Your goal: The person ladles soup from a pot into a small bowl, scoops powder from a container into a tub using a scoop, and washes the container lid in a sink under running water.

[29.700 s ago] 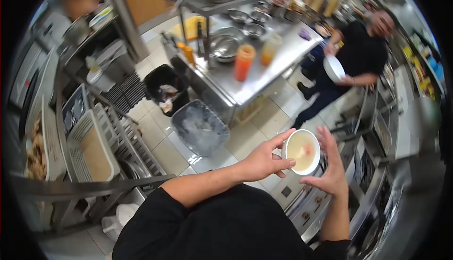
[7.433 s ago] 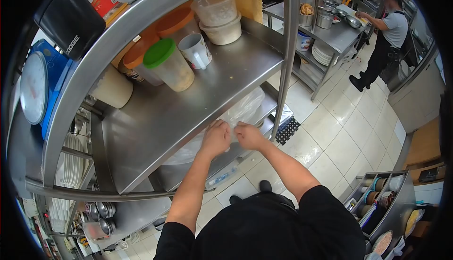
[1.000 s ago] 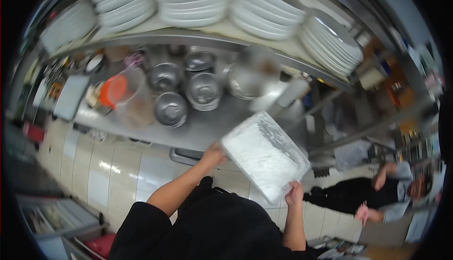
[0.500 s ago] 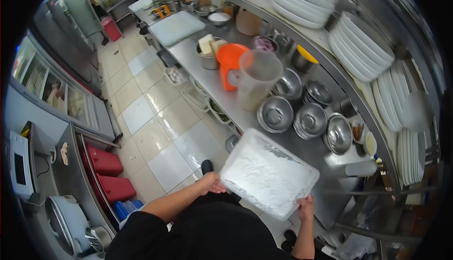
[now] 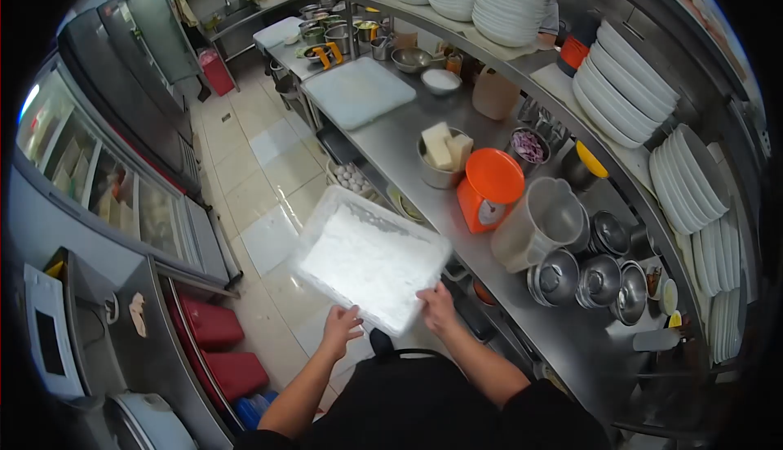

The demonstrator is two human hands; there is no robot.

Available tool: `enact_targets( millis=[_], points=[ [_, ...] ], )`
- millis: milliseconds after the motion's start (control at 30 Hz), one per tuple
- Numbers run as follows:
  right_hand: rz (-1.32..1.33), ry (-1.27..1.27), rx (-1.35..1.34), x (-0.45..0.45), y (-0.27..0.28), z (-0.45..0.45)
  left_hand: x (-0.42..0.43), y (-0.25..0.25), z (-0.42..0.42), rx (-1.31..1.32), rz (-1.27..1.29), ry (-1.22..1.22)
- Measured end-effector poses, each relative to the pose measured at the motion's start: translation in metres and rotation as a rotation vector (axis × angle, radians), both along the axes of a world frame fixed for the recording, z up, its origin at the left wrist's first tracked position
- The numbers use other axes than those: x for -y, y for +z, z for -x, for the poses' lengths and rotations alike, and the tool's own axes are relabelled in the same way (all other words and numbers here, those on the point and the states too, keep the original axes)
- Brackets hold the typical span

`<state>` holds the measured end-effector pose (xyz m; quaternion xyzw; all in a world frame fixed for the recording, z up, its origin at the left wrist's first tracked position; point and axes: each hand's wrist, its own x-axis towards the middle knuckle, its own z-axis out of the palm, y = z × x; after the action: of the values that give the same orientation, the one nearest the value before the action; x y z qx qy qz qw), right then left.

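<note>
A translucent plastic tub of white powder is held up in front of my body, above the floor beside the counter. My left hand is at its near edge, fingers partly under the rim. With fingers curled round the near right corner, my right hand grips the tub. What kind of powder it is, I cannot tell. To the right on the steel counter stand an orange kitchen scale and a tall clear measuring jug.
Metal bowls are stacked on the counter. Behind the scale are a pot of pale blocks and a white cutting board. White plates line the shelf. Red bins stand left. Another person is beyond the shelf.
The tub has swung left, away from the counter's bowls and over the floor, with both hands moving along. My view has turned, showing more of the shelf and a person behind it.
</note>
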<state>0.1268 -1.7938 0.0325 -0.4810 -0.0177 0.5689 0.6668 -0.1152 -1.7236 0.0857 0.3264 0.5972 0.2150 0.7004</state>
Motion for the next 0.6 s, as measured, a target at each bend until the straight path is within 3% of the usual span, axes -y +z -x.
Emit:
enact_targets(
  millis=[167,233,267,333,367,433,500,600],
  points=[
    [-0.156,-0.105,-0.063,-0.093,0.034,0.018,-0.110,-0.002,-0.016,0.049,-0.268,0.091],
    [-0.143,0.126,-0.221,-0.112,0.035,-0.003,-0.169,0.011,-0.018,0.037,-0.300,0.041],
    [-0.154,0.099,-0.230,-0.124,0.033,-0.013,-0.197,0.017,-0.023,0.079,-0.306,0.092],
    [-0.227,0.305,0.358,-0.149,0.028,-0.039,-0.251,0.023,-0.020,0.102,-0.317,-0.005],
    [-0.085,0.309,0.748,-0.164,0.003,-0.049,-0.275,0.030,-0.021,0.075,-0.325,-0.067],
    [-0.074,0.265,0.843,-0.188,-0.009,-0.070,-0.313,0.050,-0.034,-0.042,-0.329,-0.125],
    [-0.069,0.337,0.946,-0.219,-0.018,-0.090,-0.352,0.058,-0.038,-0.046,-0.342,-0.162],
    [-0.038,0.232,1.056,-0.264,-0.019,-0.108,-0.404,0.072,-0.046,-0.038,-0.361,-0.254]
  ],
)
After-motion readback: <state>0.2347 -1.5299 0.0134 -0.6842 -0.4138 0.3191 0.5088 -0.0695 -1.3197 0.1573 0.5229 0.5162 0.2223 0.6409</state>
